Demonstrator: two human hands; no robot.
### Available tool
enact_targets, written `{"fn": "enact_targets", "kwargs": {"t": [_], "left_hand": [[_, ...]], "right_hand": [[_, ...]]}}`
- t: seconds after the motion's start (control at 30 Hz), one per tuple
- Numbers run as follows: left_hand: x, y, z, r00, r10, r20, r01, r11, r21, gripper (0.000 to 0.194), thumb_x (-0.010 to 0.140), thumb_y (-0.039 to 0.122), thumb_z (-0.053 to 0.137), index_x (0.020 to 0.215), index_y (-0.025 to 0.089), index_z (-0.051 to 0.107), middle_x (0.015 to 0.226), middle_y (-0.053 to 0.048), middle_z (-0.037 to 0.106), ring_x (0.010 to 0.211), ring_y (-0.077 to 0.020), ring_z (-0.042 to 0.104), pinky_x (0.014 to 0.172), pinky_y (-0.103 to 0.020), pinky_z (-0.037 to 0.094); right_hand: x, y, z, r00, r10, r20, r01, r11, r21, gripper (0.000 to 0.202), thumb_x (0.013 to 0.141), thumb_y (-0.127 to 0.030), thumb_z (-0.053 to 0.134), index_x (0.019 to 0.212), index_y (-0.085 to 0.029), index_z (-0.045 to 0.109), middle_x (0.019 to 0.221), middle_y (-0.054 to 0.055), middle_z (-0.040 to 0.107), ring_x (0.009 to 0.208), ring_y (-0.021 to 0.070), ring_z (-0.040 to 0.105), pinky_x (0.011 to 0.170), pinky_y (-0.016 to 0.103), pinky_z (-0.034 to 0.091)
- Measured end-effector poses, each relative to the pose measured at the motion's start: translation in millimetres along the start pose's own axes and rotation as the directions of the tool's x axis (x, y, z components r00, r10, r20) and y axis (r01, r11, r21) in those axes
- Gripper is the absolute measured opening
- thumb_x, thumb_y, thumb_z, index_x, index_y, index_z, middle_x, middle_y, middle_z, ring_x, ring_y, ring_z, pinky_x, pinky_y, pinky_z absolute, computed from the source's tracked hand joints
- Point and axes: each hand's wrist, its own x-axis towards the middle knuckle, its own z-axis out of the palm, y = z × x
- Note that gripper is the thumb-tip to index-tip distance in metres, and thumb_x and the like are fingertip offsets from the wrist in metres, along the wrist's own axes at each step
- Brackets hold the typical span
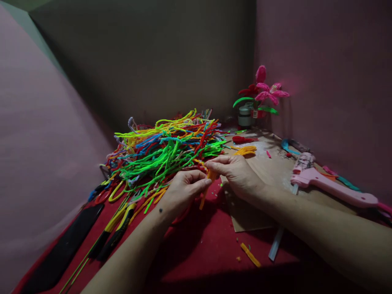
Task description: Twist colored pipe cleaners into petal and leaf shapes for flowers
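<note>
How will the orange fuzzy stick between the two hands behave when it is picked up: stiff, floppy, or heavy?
The orange fuzzy stick is thin, so it is probably very light. It hangs bent below the left hand and right hand, so it likely bends easily and keeps its shape. Its fuzzy surface should not slip.

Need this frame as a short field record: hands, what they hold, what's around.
left hand: left hand pinches the orange pipe cleaner
right hand: right hand pinches the same piece from the other side
held piece: orange, bent, its lower end hanging down between the hands
pile: heap of coloured pipe cleaners behind the left hand
tools: pliers with yellow and black handles at left; pink glue gun at right
surface: red cloth with a cardboard sheet on it
back corner: pink pipe cleaner flowers in a small pot
</note>
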Motion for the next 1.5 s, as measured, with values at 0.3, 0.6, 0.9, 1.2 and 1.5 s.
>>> {"fn": "enact_targets", "kwargs": {"t": [0.3,0.6,0.9,1.2,1.5], "left_hand": [[-0.7,-0.3,0.5,0.996,0.006,-0.084,-0.002,0.999,0.047,0.023,0.071,0.035,0.059,0.063,0.013,0.056,0.049,0.005,0.041,0.043,-0.0045,0.03,0.042,-0.018,0.023],[-1.5,-1.6,5.1,0.995,-0.036,-0.091,0.033,0.999,-0.035,0.025,0.069,0.032,0.061,0.054,0.013,0.055,0.045,0.005,0.041,0.041,-0.004,0.03,0.04,-0.019,0.022],[-3.8,1.4,4.0,0.996,-0.054,-0.074,0.044,0.99,-0.137,0.022,0.067,0.029,0.061,0.053,0.013,0.054,0.042,0.005,0.04,0.039,-0.0037,0.027,0.04,-0.019,0.019],[-1.8,-5.3,8.1,0.998,-0.04,-0.057,0.031,0.987,-0.161,0.019,0.068,0.025,0.058,0.055,0.013,0.054,0.044,0.005,0.04,0.039,-0.0037,0.029,0.039,-0.018,0.021],[-1.1,-2.5,2.8,0.996,-0.082,-0.027,0.075,0.98,-0.183,0.025,0.066,0.034,0.064,0.056,0.014,0.054,0.043,0.005,0.042,0.038,-0.0035,0.032,0.038,-0.017,0.022]], "right_hand": [[-0.1,-3.7,-0.4,0.999,0.033,0.041,-0.034,0.999,0.031,0.028,0.07,-0.039,0.063,0.075,-0.011,0.068,0.061,0.001,0.059,0.052,0.008,0.046,0.052,0.023,0.035],[-4.5,-8.0,2.2,0.999,-0.05,-0.009,0.048,0.983,-0.176,0.016,0.069,-0.027,0.062,0.062,-0.014,0.067,0.057,0.0,0.059,0.053,0.009,0.046,0.054,0.024,0.035],[-5.5,-9.0,3.2,0.995,-0.01,0.099,0.016,0.998,-0.062,0.015,0.069,-0.029,0.062,0.064,-0.015,0.066,0.058,-0.001,0.058,0.055,0.009,0.048,0.056,0.024,0.038],[-11.6,-14.9,9.7,0.999,-0.016,0.045,0.024,0.985,-0.168,0.011,0.062,-0.021,0.066,0.054,-0.013,0.065,0.054,-0.001,0.057,0.055,0.0098,0.048,0.055,0.024,0.038],[-3.6,-7.5,1.8,0.998,-0.037,0.041,0.039,0.998,-0.044,0.026,0.072,-0.036,0.058,0.072,-0.012,0.068,0.058,0.002,0.06,0.05,0.0096,0.048,0.051,0.024,0.038]]}}
